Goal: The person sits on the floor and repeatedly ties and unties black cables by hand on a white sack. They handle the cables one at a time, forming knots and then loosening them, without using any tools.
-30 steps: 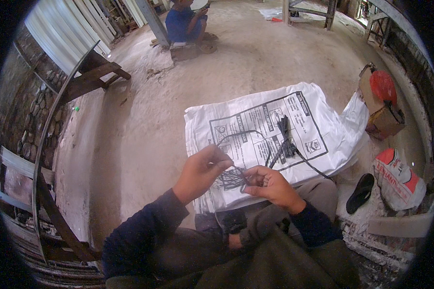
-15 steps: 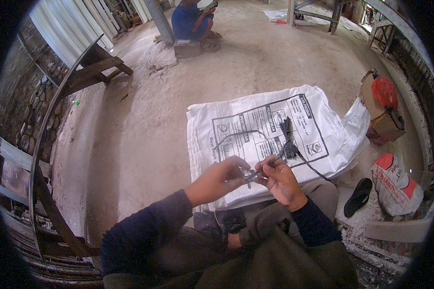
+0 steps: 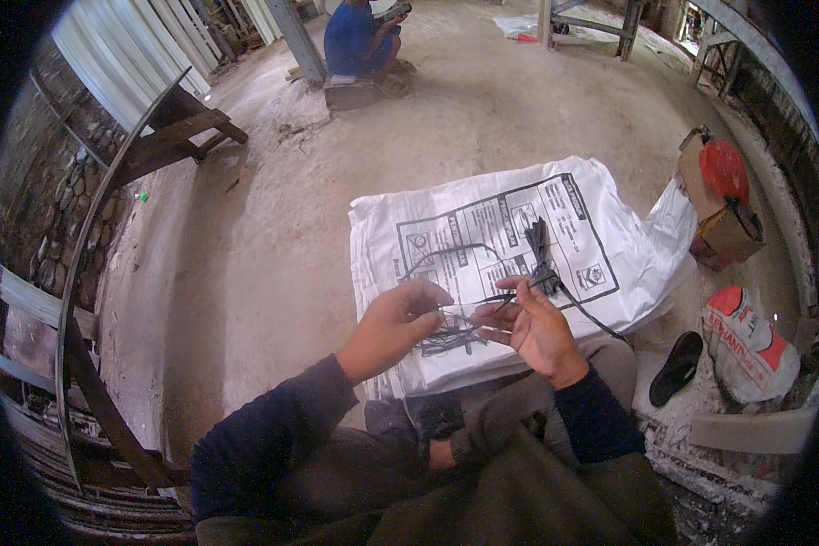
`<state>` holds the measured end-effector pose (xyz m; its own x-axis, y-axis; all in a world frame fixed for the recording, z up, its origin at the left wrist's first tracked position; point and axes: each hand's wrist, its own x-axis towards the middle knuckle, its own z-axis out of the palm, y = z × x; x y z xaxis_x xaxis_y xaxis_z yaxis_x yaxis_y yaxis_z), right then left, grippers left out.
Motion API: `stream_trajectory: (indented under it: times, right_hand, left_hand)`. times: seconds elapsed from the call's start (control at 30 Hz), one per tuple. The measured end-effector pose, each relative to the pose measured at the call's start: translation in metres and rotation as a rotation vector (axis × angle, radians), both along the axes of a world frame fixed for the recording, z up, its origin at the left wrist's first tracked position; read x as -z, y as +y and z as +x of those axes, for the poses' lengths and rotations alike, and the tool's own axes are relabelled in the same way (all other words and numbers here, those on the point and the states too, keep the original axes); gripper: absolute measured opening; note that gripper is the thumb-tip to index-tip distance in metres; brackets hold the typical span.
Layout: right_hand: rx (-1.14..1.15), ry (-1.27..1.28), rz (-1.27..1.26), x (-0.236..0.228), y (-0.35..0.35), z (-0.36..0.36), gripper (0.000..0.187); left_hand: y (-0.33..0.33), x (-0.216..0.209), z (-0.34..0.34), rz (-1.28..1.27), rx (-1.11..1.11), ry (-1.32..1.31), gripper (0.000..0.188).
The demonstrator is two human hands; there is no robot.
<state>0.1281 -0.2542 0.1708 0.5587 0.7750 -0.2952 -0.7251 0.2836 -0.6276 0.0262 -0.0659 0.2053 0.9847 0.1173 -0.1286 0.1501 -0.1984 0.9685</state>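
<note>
Thin dark strands lie in a loose tangle on the printed white sack over my lap. My left hand is closed at the left end of these strands, thumb and forefinger near each other. My right hand pinches a dark cord between thumb and forefinger, its other fingers loosely curled. Beyond it, a bundle of dark strips rests on the sack. One long dark strand trails from the bundle toward my right knee. The exact fingertip contact is hard to see.
A black sandal and a red-and-white bag lie at my right. Past them stands a cardboard box with a red thing on it. A wooden bench is at the left. Another person sits on a block at the back.
My hands have drawn a little apart, with the fingers of the right opening somewhat. The tangle of thin strands now shows between and below them.
</note>
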Motion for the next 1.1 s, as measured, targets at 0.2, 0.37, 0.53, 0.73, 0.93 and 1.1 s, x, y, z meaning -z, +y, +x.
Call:
stream_trajectory:
  times: [0.2,0.37,0.53,0.73,0.93,1.1]
  right_hand:
    - [0.166,-0.016,0.247,0.015,-0.01,0.015,0.026]
    - [0.222,0.019,0.415,0.003,-0.009,0.013,0.032]
    - [0.088,-0.142,0.498,0.026,-0.017,0.013,0.021]
    - [0.066,-0.539,0.081,0.015,-0.015,0.01,0.021]
    - [0.16,-0.849,-0.376,0.015,-0.003,0.005,0.032]
    - [0.245,-1.267,-0.689,0.018,0.0,0.002,0.024]
  left_hand:
    - [0.006,0.004,0.001,0.017,-0.074,-0.024,0.015]
    - [0.008,0.008,0.004,-0.066,-0.162,-0.002,0.012]
    - [0.011,0.008,0.005,-0.041,-0.23,0.02,0.01]
    - [0.007,0.004,0.005,-0.169,-0.268,0.004,0.015]
    - [-0.005,-0.008,0.001,-0.206,-0.045,0.19,0.042]
    - [-0.025,-0.02,-0.003,-0.146,0.328,0.167,0.045]
